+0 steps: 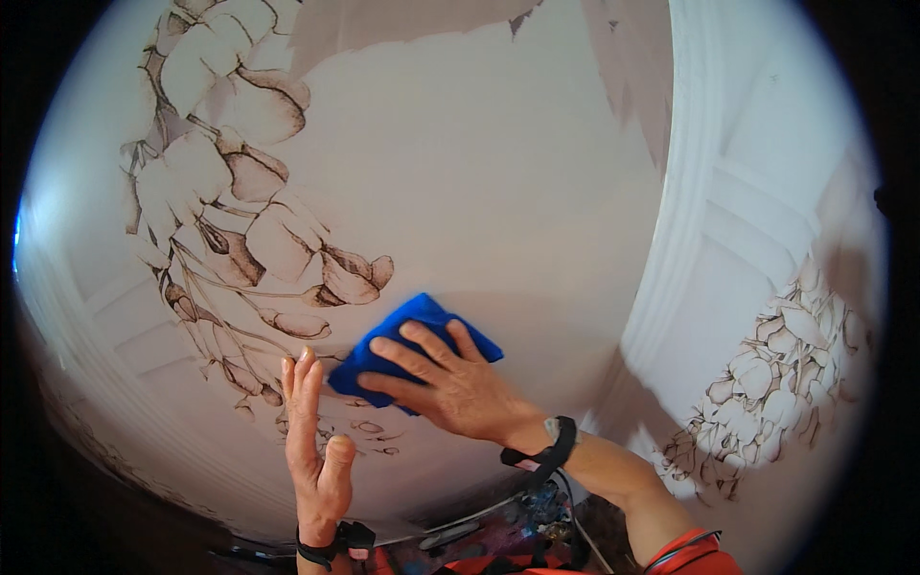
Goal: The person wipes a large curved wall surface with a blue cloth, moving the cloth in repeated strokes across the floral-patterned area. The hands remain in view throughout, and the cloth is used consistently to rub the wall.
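My right hand (460, 395) lies with spread fingers on a folded blue cloth (424, 309), pressing it flat against a large pale sheet or panel (489, 180). The cloth sits just below and right of brown-outlined hanging blossoms and buds (287, 248) on that surface. To the left of the cloth is my left hand (309, 445), empty, its fingers stretched out close together and its thumb apart. Its fingertips are near the lower buds; whether they touch the surface cannot be told. Black straps with small devices circle both wrists.
A column-like band of pale moulding (679, 208) runs down the right, with another flower cluster (769, 374) beyond it. Mauve leaf shapes (402, 25) fill the top. Below the panel's lower edge lies a paint-stained surface (496, 528). A dark cable hangs by my right wrist.
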Tool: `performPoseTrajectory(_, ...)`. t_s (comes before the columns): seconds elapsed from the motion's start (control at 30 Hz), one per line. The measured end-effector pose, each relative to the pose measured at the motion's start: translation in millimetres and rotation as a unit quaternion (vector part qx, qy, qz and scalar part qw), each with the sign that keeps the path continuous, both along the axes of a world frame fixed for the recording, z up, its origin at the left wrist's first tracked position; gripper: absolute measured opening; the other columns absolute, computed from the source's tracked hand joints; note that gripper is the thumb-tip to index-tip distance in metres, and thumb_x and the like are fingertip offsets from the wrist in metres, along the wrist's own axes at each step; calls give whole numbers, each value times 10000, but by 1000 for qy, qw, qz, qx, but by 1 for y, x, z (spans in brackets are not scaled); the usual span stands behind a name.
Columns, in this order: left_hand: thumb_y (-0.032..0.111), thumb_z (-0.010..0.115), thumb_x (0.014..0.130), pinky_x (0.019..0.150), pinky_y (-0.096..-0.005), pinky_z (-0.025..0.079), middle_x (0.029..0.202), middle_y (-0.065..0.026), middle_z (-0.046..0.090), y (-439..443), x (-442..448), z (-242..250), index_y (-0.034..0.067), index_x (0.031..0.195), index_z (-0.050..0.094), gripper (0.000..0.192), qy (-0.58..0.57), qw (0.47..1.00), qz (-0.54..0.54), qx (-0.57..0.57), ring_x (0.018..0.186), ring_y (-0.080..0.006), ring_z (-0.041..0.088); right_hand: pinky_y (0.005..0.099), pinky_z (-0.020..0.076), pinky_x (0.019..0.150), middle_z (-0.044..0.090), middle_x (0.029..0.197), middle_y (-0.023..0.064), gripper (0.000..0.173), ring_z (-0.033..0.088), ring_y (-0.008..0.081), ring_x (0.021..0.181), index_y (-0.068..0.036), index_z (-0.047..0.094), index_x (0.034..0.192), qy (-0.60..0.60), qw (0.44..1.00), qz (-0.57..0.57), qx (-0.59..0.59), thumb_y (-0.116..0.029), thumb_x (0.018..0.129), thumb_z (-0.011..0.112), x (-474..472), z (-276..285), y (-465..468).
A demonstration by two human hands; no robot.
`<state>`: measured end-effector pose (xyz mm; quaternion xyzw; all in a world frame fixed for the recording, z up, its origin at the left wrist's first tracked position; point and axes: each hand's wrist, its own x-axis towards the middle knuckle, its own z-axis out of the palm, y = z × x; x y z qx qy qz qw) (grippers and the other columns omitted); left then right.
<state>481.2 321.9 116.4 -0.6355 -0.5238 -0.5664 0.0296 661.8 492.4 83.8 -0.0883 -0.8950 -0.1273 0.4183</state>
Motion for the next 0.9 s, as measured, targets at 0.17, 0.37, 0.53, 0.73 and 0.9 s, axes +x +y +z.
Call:
performPoseTrajectory(0.17, 568, 587, 1076, 1343, -527, 164, 1744, -200, 410, -1, -4, 2, -13, 1634, 485, 812, 7, 1000, -7, -8, 1691, -387, 184, 522, 232, 1258, 374, 1763, -62, 681, 345, 216, 1592, -384, 549, 1599, -21, 996, -12, 89, -151, 971, 673, -23, -4, -13)
performPoseTrajectory(0.37, 504, 612, 1057, 1340, -531, 180, 1741, -204, 418, -11, -12, 1, 2, 1625, 510, 765, 21, 999, 5, -33, 1687, -397, 205, 506, 298, 1221, 447, 1719, -78, 632, 380, 202, 1564, -415, 627, 1531, -16, 997, -13, 71, -249, 933, 750, 8, -13, 8)
performPoseTrajectory(0.53, 589, 597, 1065, 1336, -538, 186, 1741, -203, 417, -10, -10, 0, 20, 1620, 525, 798, 27, 999, 6, -25, 1684, -403, 212, 539, 323, 1194, 445, 1723, -64, 607, 389, 230, 1559, -416, 629, 1530, -6, 999, -12, 46, -235, 961, 733, 0, -5, 1)
performPoseTrajectory(0.73, 627, 589, 1067, 1338, -544, 175, 1745, -200, 410, -9, -15, -9, 30, 1623, 523, 819, 44, 998, 19, -30, 1687, -401, 199, 491, 255, 1256, 366, 1774, -65, 658, 338, 192, 1600, -348, 538, 1614, -84, 990, 1, 109, -160, 991, 626, -27, -28, -17)
performPoseTrajectory(0.9, 609, 596, 1065, 1342, -539, 166, 1748, -197, 406, -18, -21, -21, 29, 1626, 520, 810, 30, 998, 25, -40, 1687, -402, 199, 511, 211, 1304, 307, 1811, -55, 630, 259, 181, 1657, -356, 518, 1636, -52, 993, 2, 105, -215, 1027, 592, 7, -43, 4)
